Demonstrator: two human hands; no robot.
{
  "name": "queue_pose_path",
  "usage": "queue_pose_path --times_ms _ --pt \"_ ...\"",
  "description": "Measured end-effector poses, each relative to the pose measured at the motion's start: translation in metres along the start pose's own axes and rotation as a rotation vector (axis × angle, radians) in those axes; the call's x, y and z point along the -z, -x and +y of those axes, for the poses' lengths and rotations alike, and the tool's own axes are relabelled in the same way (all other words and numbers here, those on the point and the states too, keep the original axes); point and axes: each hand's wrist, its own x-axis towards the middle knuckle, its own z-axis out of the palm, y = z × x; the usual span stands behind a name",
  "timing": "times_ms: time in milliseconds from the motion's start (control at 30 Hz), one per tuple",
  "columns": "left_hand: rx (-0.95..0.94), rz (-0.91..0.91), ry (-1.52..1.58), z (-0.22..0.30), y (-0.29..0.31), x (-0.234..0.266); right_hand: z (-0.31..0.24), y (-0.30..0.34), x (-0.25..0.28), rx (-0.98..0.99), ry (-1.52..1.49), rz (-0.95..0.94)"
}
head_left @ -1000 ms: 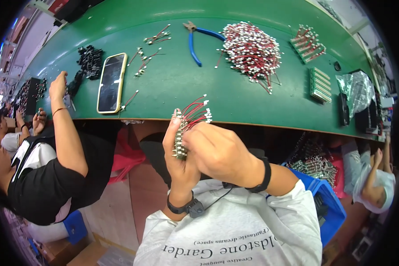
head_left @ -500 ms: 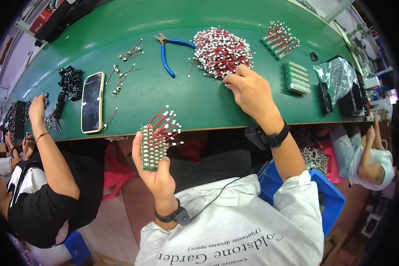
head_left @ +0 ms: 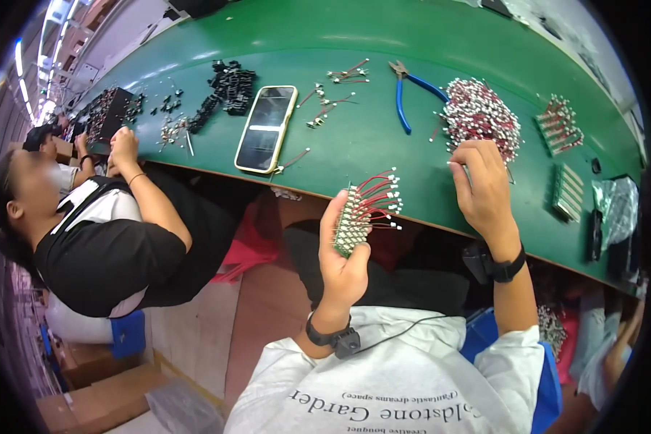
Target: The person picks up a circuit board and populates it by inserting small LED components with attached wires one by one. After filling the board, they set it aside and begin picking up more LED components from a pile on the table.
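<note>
Upright in my left hand (head_left: 343,271) is a green circuit board (head_left: 345,242) with rows of small pale connectors, its edges held between thumb and fingers. Short red wires with white plugs (head_left: 383,195) stick out from its upper right part. My right hand (head_left: 484,188) is at the near edge of a heap of red wires with white plugs (head_left: 484,108). Its fingers are curled and the thumb is drawn in close to them; whatever is between the tips is too small to make out. Blue-handled cutting pliers (head_left: 403,108) lie left of the heap.
A phone (head_left: 266,130), loose wires (head_left: 325,108) and black connector parts (head_left: 231,87) lie to the left. On the right are a wired board (head_left: 559,126), a board stack (head_left: 568,194) and a clear plastic bag (head_left: 615,213). A co-worker (head_left: 115,231) sits at left.
The view has swung left, so the bench things appear farther right. My right hand still works at the heap's near edge; my left still holds the board.
</note>
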Motion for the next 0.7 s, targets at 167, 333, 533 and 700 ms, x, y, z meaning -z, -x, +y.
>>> queue_pose_path --times_ms 167,333,533,700 --pt "0.024 -0.010 0.034 -0.001 0.000 0.001 0.005 -0.006 -0.029 -0.142 -0.212 0.016" --pt "0.035 0.016 0.042 -0.001 -0.002 0.000 0.020 -0.020 -0.043 -0.471 -0.544 -0.040" --pt "0.012 0.124 -0.007 -0.001 -0.007 -0.001 0.004 -0.027 -0.035 -0.584 -0.846 -0.153" --pt "0.032 0.160 0.065 -0.002 -0.010 0.000 -0.025 -0.013 -0.027 -0.673 -1.223 -0.229"
